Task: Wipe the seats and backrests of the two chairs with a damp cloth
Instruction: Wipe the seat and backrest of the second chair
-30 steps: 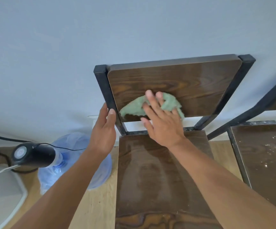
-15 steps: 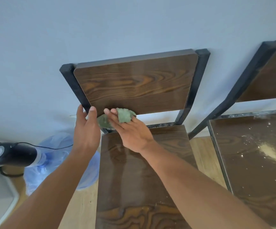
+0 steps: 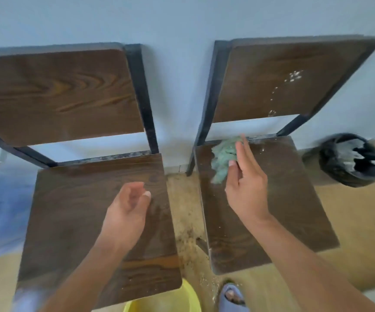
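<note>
Since the last frame, view has swung right: both chairs now show side by side, and the right hand (image 3: 246, 188) has carried the cloth (image 3: 223, 161) from the left chair's backrest (image 3: 56, 95) to the right chair's seat (image 3: 294, 199).

Head view. Right forearm enters from lower right, hand at centre right, palm turned left, fingers extended and loosely together, thumb tip against the cloth. Green cloth bunched between thumb and fingers, at the rear left corner of that seat; whether it touches the wood cannot be told through the blur. Pale specks on the right backrest (image 3: 290, 79), upper right.

Left forearm rises from bottom centre; left hand (image 3: 128, 212) hovers over the left seat (image 3: 69, 210), fingers curled halfway, holding nothing.

Black bin (image 3: 350, 163) at right edge. Yellow tub (image 3: 182, 300) and a slippered foot (image 3: 232, 298) at bottom centre. Floor (image 3: 182, 199) between the chairs is gritty.
</note>
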